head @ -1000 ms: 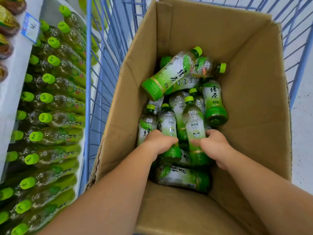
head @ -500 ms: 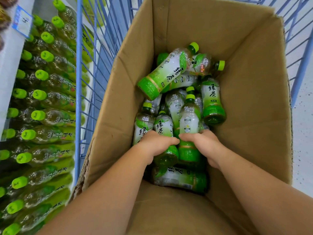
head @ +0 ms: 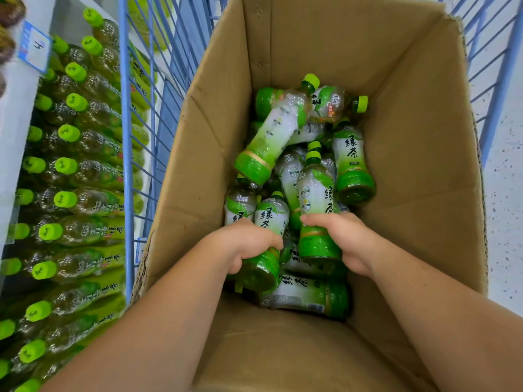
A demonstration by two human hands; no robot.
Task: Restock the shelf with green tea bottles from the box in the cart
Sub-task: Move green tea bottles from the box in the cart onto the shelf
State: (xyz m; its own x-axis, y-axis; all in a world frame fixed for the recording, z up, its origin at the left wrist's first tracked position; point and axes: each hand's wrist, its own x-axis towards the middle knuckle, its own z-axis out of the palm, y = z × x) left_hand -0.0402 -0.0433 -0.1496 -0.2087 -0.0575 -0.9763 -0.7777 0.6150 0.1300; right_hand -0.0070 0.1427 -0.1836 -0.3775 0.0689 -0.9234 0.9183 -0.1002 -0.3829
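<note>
My fingers [head: 312,220] on the right hand [head: 346,240] curl tight round the lower body of one green tea bottle [head: 315,193], cap pointing to the far side. My left hand [head: 247,246] wraps a second bottle [head: 270,219] the same way, just beside the first. Both grips are as they were a second ago, but the left bottle's green base now shows more below my palm, swung near and left. Both bottles are still inside the cardboard box [head: 424,137], over the loose pile of bottles [head: 353,162] lying at all angles. One bottle [head: 271,137] leans tilted at the far left of the pile. The box sits in the blue wire cart [head: 127,137]. To the left, the shelf [head: 11,114] carries rows of stocked bottles [head: 85,168].
</note>
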